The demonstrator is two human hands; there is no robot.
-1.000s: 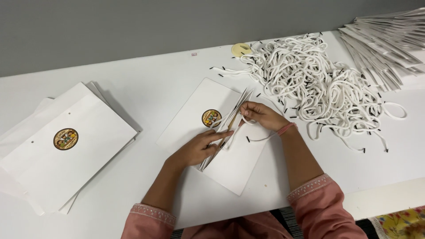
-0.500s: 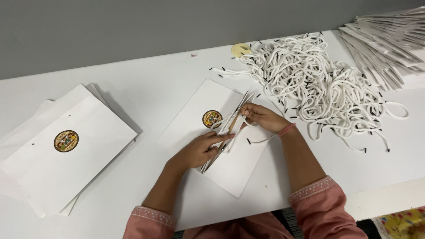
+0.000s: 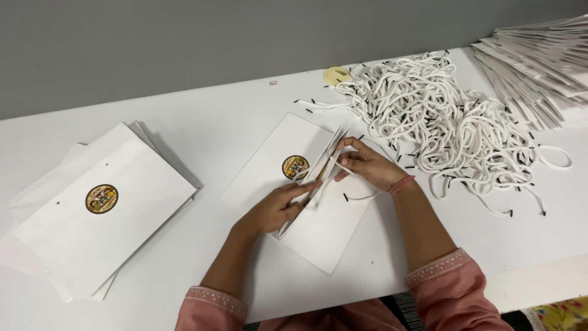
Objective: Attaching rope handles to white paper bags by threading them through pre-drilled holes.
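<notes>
While the left hand [image 3: 277,208] presses flat on the white paper bag [image 3: 306,190], fingers spread along its opened top edge, the right hand [image 3: 367,165] pinches the end of a white cord [image 3: 340,165] there, finger and thumb closed on it. Compared with a moment ago, the right hand has drawn slightly back from the bag's mouth and the edge layers have parted a little wider, so to my eye the cord is being worked through the bag's top, not merely held against it. A short stretch of cord with a dark tip [image 3: 358,197] trails beside the right wrist.

The bag lies flat in the middle of the surface [image 3: 233,122], its long axis running diagonally from upper left to lower right, its round printed sticker [image 3: 294,166] facing up and its opened mouth turned toward the right hand. A heap of loose cords [image 3: 453,122] sits just right, a stack of bags [image 3: 98,214] well to the left, more folded bags [image 3: 539,61] at the far right.
</notes>
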